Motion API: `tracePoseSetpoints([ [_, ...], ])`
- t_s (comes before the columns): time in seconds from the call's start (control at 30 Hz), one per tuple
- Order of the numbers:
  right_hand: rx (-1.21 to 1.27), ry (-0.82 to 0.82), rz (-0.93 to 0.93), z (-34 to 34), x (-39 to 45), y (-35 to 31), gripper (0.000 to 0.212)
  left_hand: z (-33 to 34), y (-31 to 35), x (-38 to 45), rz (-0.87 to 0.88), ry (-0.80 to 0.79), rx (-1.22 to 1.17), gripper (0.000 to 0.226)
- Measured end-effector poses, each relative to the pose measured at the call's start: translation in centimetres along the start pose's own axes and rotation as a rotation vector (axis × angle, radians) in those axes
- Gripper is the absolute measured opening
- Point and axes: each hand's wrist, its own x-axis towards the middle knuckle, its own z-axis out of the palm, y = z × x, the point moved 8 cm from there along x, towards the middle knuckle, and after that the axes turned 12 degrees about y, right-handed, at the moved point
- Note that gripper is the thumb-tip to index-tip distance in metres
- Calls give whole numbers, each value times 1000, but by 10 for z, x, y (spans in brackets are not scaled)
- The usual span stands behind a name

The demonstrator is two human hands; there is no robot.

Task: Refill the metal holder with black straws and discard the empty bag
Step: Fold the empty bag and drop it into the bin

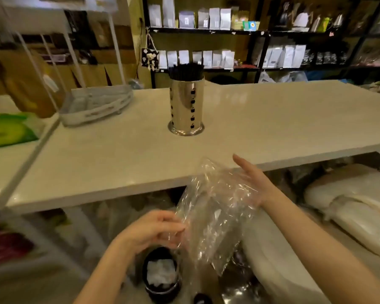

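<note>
Item: metal holder. Upright polished cylinder with flared base and columns of small dark cut-outs down its side. Stands on the white surface, toward the far middle, apart from everything else on it.

Item: black straws. Dense bundle standing upright in the metal holder, tips rising above its rim.

Item: bag. Clear, crinkled plastic, empty as far as can be seen. Held in the air below and in front of the near edge of the surface, tilted, its upper end toward the right hand and its lower corner hanging down.

Item: left hand. Fingers curled and pinched on the bag's left edge, gripping it.

Item: right hand. Open, fingers extended and pointing away, palm turned toward the bag; the plastic lies against the palm and wrist. No closed grip visible.

Item: grey tray. Shallow slotted plastic tray at the far left of the surface, well apart from the holder.

Item: black bin. Round dark container on the floor under the left hand, with crumpled pale material inside.

Item: shelves. Dark racking behind the surface, carrying rows of pale stand-up pouches and some kettles; detail blurred.

Item: white bundles. Soft pale wrapped stacks to the right, below surface level.
</note>
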Motion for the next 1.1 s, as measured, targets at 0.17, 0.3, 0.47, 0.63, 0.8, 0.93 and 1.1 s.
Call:
tracePoseSetpoints([
  [0.17,268,-63,193,8,30,95,74,-27,-98,-11,-166,190,-144,22],
  [0.3,322,93,251,-22,58,170,84,-30,-178,-17,-248,340,-261,4],
  [0.47,159,266,421,-80,90,290,82,-37,-295,-10,-433,679,-354,15],
  [0.63,-401,411,425,-129,126,404,8,-29,-386,27,-452,857,-325,16],
  [0.8,-489,533,356,-182,197,473,16,-34,-487,92,-482,917,-309,7],
  [0.93,-510,627,221,-235,272,521,20,-50,-565,150,-483,953,-301,10],
  [1.1,-460,661,193,-279,342,575,30,-71,-626,202,-441,1061,-255,22],
])
